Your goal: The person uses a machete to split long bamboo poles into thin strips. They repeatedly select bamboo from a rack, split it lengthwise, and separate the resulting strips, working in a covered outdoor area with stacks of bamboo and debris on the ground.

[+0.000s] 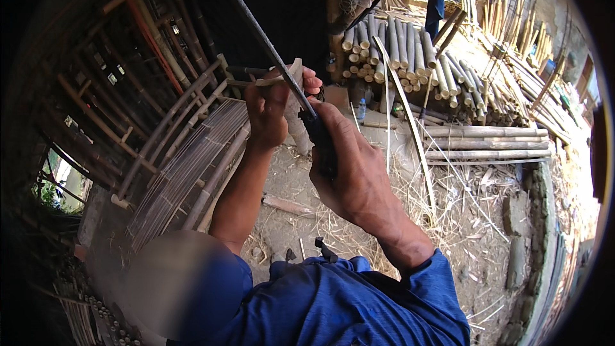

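Observation:
My right hand (349, 166) is closed around the black handle (323, 147) of a long-bladed hand tool. Its narrow grey blade (266, 41) slants up and to the left, passing across my left hand (270, 112). Whether the edge is toothed is too small to tell. The fingers of my left hand curl around a pale bamboo piece (296, 70), partly hidden behind the blade. Whether the blade touches the bamboo, I cannot tell. Just below, a thick pale bamboo length (298, 133) stands between my two wrists.
At left lies a bamboo bench with a slatted seat (192, 160), beside upright bamboo frames (122, 96). Cut poles (400, 45) are stacked at the back right, with more poles (487, 143) lying nearer. A plastic bottle (362, 109) stands there. Shavings (448, 198) litter the ground.

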`<state>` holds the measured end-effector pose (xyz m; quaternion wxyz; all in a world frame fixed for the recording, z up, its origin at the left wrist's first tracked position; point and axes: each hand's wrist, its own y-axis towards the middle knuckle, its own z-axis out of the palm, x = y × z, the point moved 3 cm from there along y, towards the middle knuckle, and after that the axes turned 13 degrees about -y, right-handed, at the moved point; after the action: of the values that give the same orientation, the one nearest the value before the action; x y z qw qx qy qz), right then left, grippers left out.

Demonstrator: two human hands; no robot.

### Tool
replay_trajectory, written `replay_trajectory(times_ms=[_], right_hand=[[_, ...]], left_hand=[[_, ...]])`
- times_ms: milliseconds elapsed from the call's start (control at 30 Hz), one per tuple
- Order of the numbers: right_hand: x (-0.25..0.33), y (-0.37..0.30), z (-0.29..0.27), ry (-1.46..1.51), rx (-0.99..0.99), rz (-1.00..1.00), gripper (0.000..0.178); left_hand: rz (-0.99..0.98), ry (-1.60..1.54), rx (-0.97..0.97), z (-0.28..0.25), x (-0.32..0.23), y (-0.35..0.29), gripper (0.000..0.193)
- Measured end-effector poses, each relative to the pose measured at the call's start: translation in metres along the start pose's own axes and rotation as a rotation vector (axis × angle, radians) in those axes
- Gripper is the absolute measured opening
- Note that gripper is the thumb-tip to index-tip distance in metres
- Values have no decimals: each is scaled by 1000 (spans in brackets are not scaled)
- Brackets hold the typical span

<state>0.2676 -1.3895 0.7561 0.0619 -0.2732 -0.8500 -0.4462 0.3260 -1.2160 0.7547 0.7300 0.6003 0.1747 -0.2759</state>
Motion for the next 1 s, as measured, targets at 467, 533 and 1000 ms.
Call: replay_trajectory(times_ms=[467,533,1000], right_hand=[[8,12,-14,-36,111,135,63],[2,18,-22,-39,124,160,61],[-42,-2,81,-49,228,297,39]], left_hand=[[168,148,-99,7,-20,14,100],[256,299,-483,-24,-47,40,105],[326,966,246,-56,4,147,54]])
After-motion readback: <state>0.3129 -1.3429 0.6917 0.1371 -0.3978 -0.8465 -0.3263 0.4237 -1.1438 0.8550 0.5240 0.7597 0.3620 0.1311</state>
